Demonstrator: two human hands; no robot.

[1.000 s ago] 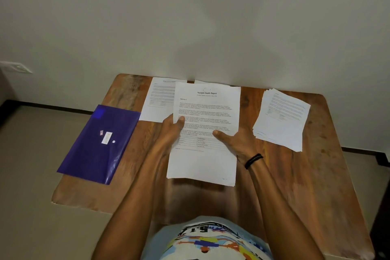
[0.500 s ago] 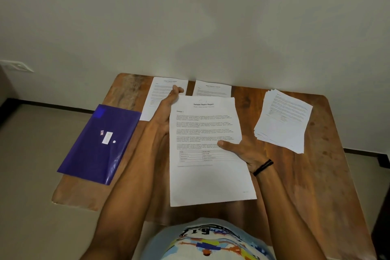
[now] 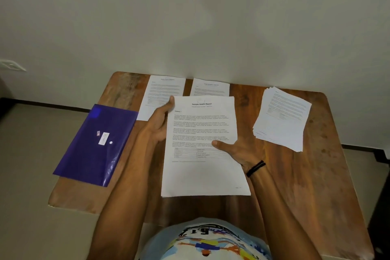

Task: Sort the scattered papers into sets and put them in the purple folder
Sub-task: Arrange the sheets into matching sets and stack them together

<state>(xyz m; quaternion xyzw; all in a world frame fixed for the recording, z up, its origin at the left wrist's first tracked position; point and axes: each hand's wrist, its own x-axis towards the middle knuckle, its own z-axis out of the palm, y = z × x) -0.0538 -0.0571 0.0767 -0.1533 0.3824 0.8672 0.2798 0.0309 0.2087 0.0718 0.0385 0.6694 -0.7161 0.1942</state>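
Barely started tbh: left hand [image 3: 160, 124] and right hand [image 3: 242, 152] both pinch the Health Report sheet [image 3: 202, 133] (two sheets [image 3: 164, 93] laid out behind); unsorted stack [image 3: 282, 118] waits, purple folder [image 3: 95, 143] untouched.

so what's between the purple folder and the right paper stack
Head view: Sample Health Report sheet, held by left hand and right hand; left flat sheet and right flat sheet behind.
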